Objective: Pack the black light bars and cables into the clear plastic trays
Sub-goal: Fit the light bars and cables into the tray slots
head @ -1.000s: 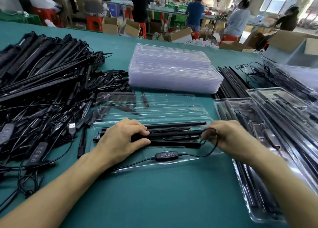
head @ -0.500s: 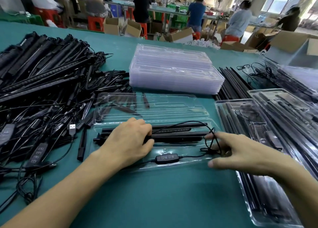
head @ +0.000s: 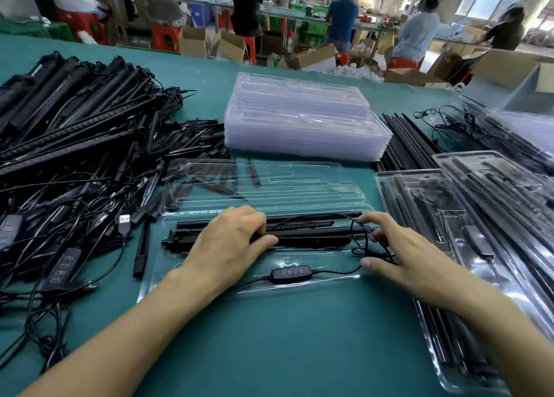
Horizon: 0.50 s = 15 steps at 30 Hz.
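1 head camera is looking forward and down, sitting close over the left hand (head: 230,243) and right hand (head: 404,261) at the table (head: 269,351); the far room is perhaps blurring slightly.

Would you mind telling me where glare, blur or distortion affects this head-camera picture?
Head view: wide-angle lens stretches the forearms; glare streaks the packed trays at right and the tray stack; background workers are blurred; the left hand on the light bars and the controller are sharp.
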### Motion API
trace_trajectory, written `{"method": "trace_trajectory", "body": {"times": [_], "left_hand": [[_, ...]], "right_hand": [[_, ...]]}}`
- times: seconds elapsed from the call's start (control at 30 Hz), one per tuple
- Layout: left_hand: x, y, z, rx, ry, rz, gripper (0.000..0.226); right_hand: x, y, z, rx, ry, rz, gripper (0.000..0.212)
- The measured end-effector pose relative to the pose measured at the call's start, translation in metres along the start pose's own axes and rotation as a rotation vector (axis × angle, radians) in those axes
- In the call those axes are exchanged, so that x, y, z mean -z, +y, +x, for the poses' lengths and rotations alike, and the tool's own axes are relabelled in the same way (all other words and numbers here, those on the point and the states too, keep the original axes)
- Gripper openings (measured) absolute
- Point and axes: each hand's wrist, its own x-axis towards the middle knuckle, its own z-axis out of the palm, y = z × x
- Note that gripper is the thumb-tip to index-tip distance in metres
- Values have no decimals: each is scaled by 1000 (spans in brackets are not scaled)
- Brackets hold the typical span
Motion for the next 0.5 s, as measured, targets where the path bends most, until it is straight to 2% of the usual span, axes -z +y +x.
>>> {"method": "trace_trajectory", "body": {"times": [0.1,0.2,0.3,0.43,0.5], "left_hand": [[3,4,3,10,-5,-34,20],[5,11,5,-15,-60,80,20],[6,14,4,-27,-69,188,17],[9,12,0,-72,-123,201,29],[13,9,-2,-86,-195,196,44]], "right_hand": [[0,3,3,18,-6,82,57],[2,5,9,26,-24,149,63],[5,7,13,29,99,60,67],[3,5,14,73,103,-67,62],[3,5,14,67,79,-53,60]]}}
